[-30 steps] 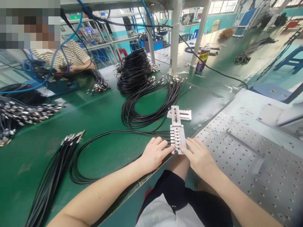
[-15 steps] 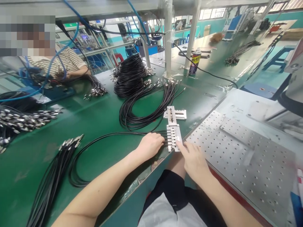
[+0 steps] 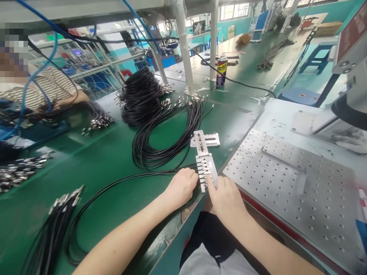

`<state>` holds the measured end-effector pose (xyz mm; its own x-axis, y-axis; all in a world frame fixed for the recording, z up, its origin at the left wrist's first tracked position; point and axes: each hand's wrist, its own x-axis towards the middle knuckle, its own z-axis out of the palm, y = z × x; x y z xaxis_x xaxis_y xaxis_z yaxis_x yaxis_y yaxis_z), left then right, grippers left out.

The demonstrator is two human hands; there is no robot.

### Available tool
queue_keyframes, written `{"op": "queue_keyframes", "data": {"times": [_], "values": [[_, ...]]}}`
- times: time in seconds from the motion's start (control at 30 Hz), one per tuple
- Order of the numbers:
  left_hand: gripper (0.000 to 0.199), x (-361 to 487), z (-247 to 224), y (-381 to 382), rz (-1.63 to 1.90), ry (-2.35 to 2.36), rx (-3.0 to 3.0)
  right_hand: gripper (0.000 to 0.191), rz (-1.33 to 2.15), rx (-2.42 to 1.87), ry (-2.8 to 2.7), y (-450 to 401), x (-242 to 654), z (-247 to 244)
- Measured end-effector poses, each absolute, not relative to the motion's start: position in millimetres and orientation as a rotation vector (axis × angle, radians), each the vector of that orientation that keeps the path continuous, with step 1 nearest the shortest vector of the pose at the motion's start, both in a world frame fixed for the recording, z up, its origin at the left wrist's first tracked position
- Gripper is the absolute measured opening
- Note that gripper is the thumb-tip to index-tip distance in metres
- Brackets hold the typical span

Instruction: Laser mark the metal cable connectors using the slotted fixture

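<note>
A slotted metal jig sits at the table's edge, with several metal cable connectors lying side by side in its slots. My left hand is closed at the jig's left side, on the black cables that run into it. Its fingertips are partly hidden. My right hand is at the jig's lower right, its index finger on the lower connectors and the other fingers bent against the plate's edge. Behind this plate are a second slotted piece and a crosswise one.
Coiled black cables are stacked at the back, with a looped bundle in front. Another bundle lies at left. A spray can stands by a post. A perforated metal plate is at right. A person works at far left.
The view has shifted, so most things appear further left. My right index finger has moved slightly over the lower connectors. My left hand stays on the cables beside the jig.
</note>
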<state>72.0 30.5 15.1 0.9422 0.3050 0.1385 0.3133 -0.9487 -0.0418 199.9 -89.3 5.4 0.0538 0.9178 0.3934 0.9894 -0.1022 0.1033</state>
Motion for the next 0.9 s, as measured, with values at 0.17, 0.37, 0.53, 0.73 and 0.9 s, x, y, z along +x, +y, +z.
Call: {"op": "queue_keyframes", "data": {"times": [0.17,0.37,0.53,0.73,0.9], "values": [[0.022,74,16,29,-0.19,-0.485,-3.061,0.035,-0.549,-2.155,-2.023,-88,199,13],[0.022,75,20,27,-0.151,-0.482,-3.056,0.034,-0.517,-2.148,-2.041,-86,202,17],[0.019,80,30,24,-0.002,-0.539,-2.978,0.043,-0.37,-2.155,-1.994,-87,208,18],[0.015,90,30,24,-0.004,-0.606,-3.045,0.05,-0.177,-2.139,-1.816,-88,226,14],[0.011,96,33,25,0.095,-0.698,-3.069,0.031,0.425,-2.046,-1.319,-79,240,11]]}}
